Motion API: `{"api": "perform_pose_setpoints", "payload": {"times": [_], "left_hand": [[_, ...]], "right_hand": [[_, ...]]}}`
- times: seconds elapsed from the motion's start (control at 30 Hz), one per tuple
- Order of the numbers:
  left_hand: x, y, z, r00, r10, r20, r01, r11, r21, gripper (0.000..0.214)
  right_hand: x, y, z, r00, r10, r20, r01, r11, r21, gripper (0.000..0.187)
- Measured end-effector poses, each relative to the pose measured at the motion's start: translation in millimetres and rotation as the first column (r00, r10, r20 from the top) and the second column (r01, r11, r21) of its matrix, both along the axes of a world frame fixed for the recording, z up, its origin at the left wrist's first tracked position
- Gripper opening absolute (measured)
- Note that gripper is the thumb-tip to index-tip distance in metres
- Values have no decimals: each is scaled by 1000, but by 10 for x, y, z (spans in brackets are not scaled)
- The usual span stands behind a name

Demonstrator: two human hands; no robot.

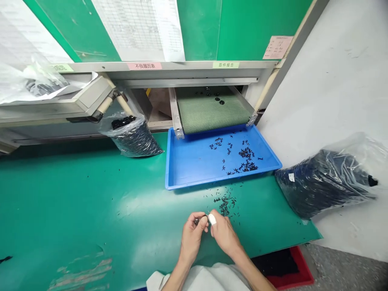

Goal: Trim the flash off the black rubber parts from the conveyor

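Note:
My left hand (191, 234) is closed on a small shiny black round part (197, 222), mostly hidden by the fingers. Close beside it, my right hand (224, 235) is pinched shut with white tape or a finger cover (212, 219) on the thumb. A thin thing seems to stick out at its fingertips, too small to name. Just beyond both hands, a scatter of tiny black slivers (224, 205) lies on the green tabletop (136, 226). Further off stands a blue tray (194, 184) with small black branched pieces (247, 153) mostly in its right half.
Over the tray's back edge reaches a green ribbed conveyor belt (209, 115) carrying several black round parts (222, 102). An open plastic bag (133, 139) of black parts stands left of the tray. A larger bag (321, 182) leans right. A red bin (306, 270) sits below the table edge.

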State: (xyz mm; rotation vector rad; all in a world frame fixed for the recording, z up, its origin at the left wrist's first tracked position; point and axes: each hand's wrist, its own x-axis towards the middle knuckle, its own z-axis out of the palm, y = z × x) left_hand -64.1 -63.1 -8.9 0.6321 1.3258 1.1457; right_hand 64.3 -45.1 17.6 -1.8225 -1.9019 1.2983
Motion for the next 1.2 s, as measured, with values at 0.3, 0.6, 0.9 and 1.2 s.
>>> {"api": "perform_pose_setpoints", "payload": {"times": [0.3,0.6,0.9,1.2], "left_hand": [[-37,189,3,884,172,434,-75,970,-233,13],[227,221,-32,892,235,385,-92,930,-355,13],[398,89,-24,837,44,545,82,975,-205,20],[366,185,49,825,-32,565,183,959,-214,31]], "right_hand": [[180,99,-47,973,-41,-228,78,984,157,29],[451,70,-21,977,-87,-195,122,977,177,37],[272,-72,-50,999,8,46,-17,976,216,42],[333,-15,-21,996,-69,-54,81,957,277,29]]}}
